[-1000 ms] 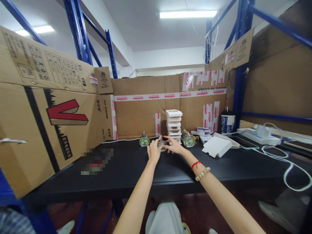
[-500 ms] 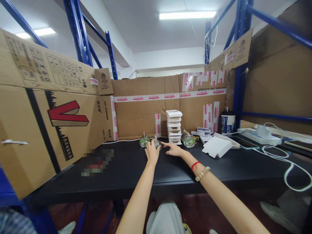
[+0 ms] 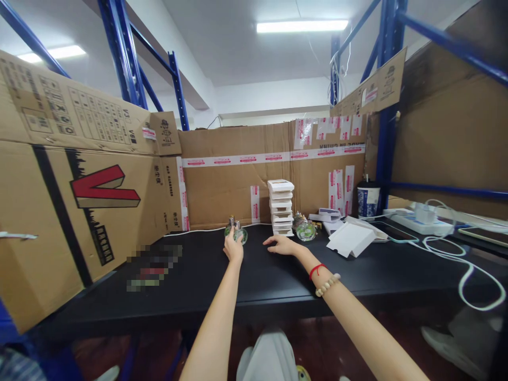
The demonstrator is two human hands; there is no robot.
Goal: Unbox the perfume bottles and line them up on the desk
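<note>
My left hand [image 3: 233,247] is closed round a small round glass perfume bottle [image 3: 242,236] with a metallic neck. Right beside it, partly hidden by my fingers, stands another perfume bottle [image 3: 227,230] with greenish contents. Whether the two bottles touch, I cannot tell. My right hand [image 3: 281,245] hovers low over or rests on the black table [image 3: 262,275], fingers loosely apart with nothing in them. Just behind that hand rises a stack of white cardboard trays [image 3: 281,207]. More perfume bottles [image 3: 306,230] stand to the right of the stack.
Unfolded white cartons [image 3: 352,237] lie at the right, near a blue-and-white cup [image 3: 368,201]. Further right are a phone [image 3: 397,233], a power strip [image 3: 416,222] and a looping white cable [image 3: 462,280]. Cardboard walls [image 3: 222,185] enclose the back and left side.
My left hand has moved left with the bottle, bringing it beside the other one. My right hand stays near the tray stack, its fingers slightly more curled.
</note>
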